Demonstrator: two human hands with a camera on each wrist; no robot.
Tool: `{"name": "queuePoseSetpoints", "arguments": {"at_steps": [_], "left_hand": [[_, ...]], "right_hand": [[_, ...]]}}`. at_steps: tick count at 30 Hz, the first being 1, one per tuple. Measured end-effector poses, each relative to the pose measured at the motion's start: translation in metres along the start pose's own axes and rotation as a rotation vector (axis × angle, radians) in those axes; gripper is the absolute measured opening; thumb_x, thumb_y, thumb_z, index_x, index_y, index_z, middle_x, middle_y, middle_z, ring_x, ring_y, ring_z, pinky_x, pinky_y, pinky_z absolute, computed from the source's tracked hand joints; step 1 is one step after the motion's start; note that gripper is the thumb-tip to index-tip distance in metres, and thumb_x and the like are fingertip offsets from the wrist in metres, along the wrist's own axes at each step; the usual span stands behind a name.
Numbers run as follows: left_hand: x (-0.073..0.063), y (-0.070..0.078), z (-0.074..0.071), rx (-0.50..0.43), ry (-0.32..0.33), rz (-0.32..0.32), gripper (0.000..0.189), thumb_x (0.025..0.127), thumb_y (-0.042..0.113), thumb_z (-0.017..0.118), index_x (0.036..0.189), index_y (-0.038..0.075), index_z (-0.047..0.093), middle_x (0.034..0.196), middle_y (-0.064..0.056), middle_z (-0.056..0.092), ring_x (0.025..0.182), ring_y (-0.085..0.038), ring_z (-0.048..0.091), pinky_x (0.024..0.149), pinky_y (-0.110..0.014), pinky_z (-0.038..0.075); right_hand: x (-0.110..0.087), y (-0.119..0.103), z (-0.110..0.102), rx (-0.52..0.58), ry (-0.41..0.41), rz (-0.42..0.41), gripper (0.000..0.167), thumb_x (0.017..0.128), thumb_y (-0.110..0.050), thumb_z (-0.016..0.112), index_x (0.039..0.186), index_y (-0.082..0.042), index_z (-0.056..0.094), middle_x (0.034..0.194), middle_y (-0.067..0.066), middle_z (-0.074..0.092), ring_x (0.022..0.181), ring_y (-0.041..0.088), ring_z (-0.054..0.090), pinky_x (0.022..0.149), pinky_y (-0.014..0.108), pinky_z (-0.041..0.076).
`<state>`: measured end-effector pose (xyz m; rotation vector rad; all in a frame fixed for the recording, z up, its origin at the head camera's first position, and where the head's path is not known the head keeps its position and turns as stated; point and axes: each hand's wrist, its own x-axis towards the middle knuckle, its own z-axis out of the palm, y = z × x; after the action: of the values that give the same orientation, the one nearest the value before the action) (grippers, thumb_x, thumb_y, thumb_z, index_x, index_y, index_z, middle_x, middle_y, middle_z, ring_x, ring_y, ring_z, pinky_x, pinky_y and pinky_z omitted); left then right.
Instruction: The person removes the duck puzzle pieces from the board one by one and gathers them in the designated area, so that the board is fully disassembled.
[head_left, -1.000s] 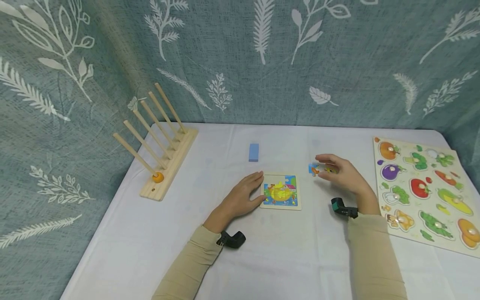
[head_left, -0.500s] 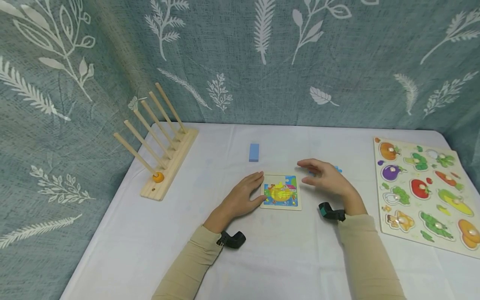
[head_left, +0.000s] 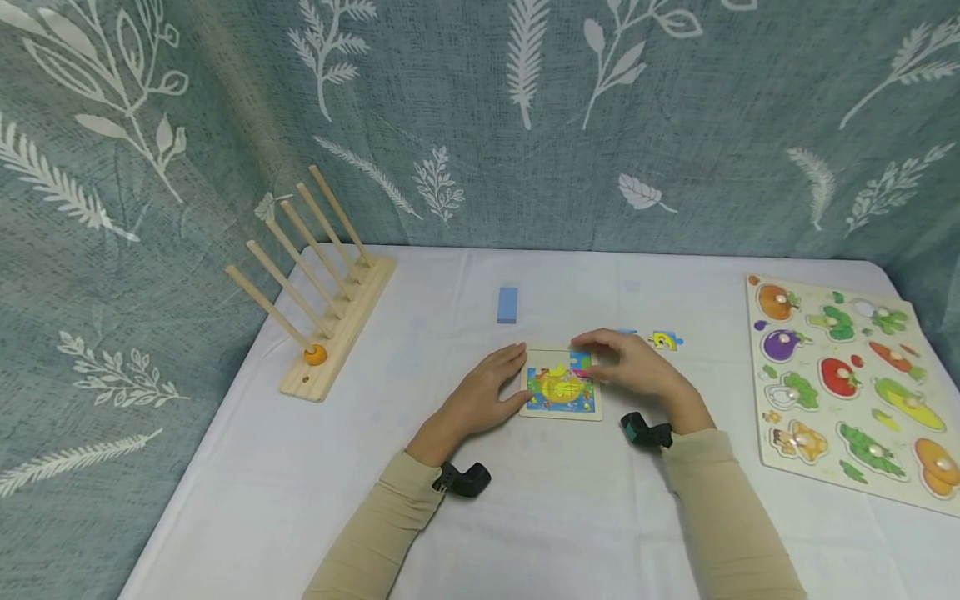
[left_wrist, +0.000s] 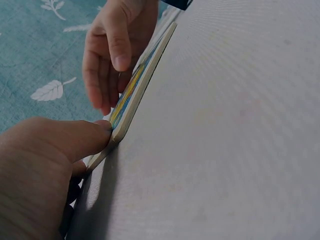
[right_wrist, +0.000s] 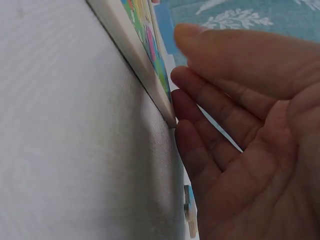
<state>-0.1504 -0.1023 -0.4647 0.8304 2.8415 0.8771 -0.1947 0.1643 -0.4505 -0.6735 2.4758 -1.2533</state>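
Note:
A small square jigsaw puzzle in a pale wooden tray (head_left: 547, 414) lies in the middle of the table, its picture a yellow animal on blue and green. My left hand (head_left: 482, 393) rests along its left side; in the left wrist view the thumb (left_wrist: 82, 141) presses the rim near a corner. At the upper right of the tray is my right hand (head_left: 637, 364), thumb over the picture. The right wrist view shows nothing between its thumb (right_wrist: 225, 52) and fingers, whose tips are near the tray's edge. A loose yellow-and-blue jigsaw piece (head_left: 664, 340) lies behind this hand, which partly covers another blue piece (head_left: 627, 331).
A blue block (head_left: 507, 305) lies behind the tray. To the left stands a wooden peg rack (head_left: 352, 310) with upright rods and an orange bead (head_left: 316, 355). A vegetable knob puzzle board (head_left: 817, 417) takes up the right side. A patterned curtain (head_left: 480, 125) hangs behind the table.
My right hand has moved left from over the loose pieces to the tray's upper right corner, leaving one piece uncovered behind it. My left hand and the tray have stayed put.

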Motion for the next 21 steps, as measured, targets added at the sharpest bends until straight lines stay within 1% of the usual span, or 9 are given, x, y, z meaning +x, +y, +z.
{"name": "queuePoseSetpoints", "arguments": {"at_steps": [3, 6, 10, 14, 21], "left_hand": [[0.0, 0.0, 0.0, 0.0, -0.001, 0.002, 0.062, 0.091, 0.028, 0.063, 0.14, -0.004, 0.042, 0.149, -0.014, 0.039, 0.14, -0.027, 0.034, 0.116, -0.039, 0.03], [0.0, 0.0, 0.0, 0.003, -0.002, 0.001, 0.062, 0.091, 0.029, 0.062, 0.14, -0.004, 0.042, 0.149, -0.013, 0.039, 0.14, -0.027, 0.033, 0.117, -0.039, 0.029], [-0.001, 0.0, 0.0, 0.008, 0.001, 0.003, 0.062, 0.092, 0.03, 0.062, 0.14, -0.003, 0.042, 0.15, -0.013, 0.038, 0.14, -0.027, 0.033, 0.117, -0.038, 0.029], [0.0, 0.0, 0.0, 0.003, 0.0, 0.004, 0.062, 0.091, 0.03, 0.062, 0.14, -0.004, 0.042, 0.149, -0.013, 0.038, 0.14, -0.027, 0.033, 0.117, -0.039, 0.029], [0.0, 0.0, -0.001, -0.012, -0.003, 0.005, 0.062, 0.091, 0.029, 0.062, 0.14, -0.004, 0.042, 0.15, -0.014, 0.038, 0.14, -0.028, 0.033, 0.117, -0.04, 0.029]], "right_hand": [[0.001, 0.001, 0.001, -0.037, -0.015, -0.041, 0.04, 0.084, -0.013, 0.072, 0.123, -0.008, 0.062, 0.128, 0.01, 0.06, 0.123, 0.028, 0.051, 0.105, 0.048, 0.041], [0.001, 0.0, 0.001, -0.072, -0.028, -0.061, 0.036, 0.085, -0.01, 0.07, 0.12, -0.008, 0.064, 0.129, 0.011, 0.059, 0.124, 0.03, 0.05, 0.105, 0.049, 0.041], [0.002, -0.003, 0.001, -0.147, -0.051, -0.067, 0.029, 0.086, -0.011, 0.069, 0.115, -0.008, 0.068, 0.13, 0.012, 0.057, 0.126, 0.033, 0.048, 0.106, 0.053, 0.038], [0.002, -0.006, 0.001, -0.222, -0.07, -0.098, 0.026, 0.086, -0.011, 0.069, 0.112, -0.007, 0.07, 0.129, 0.013, 0.056, 0.124, 0.035, 0.047, 0.105, 0.055, 0.038], [0.002, -0.01, 0.001, -0.274, -0.074, -0.112, 0.02, 0.087, -0.01, 0.068, 0.107, -0.009, 0.069, 0.127, 0.014, 0.052, 0.121, 0.035, 0.046, 0.103, 0.056, 0.037]]}}
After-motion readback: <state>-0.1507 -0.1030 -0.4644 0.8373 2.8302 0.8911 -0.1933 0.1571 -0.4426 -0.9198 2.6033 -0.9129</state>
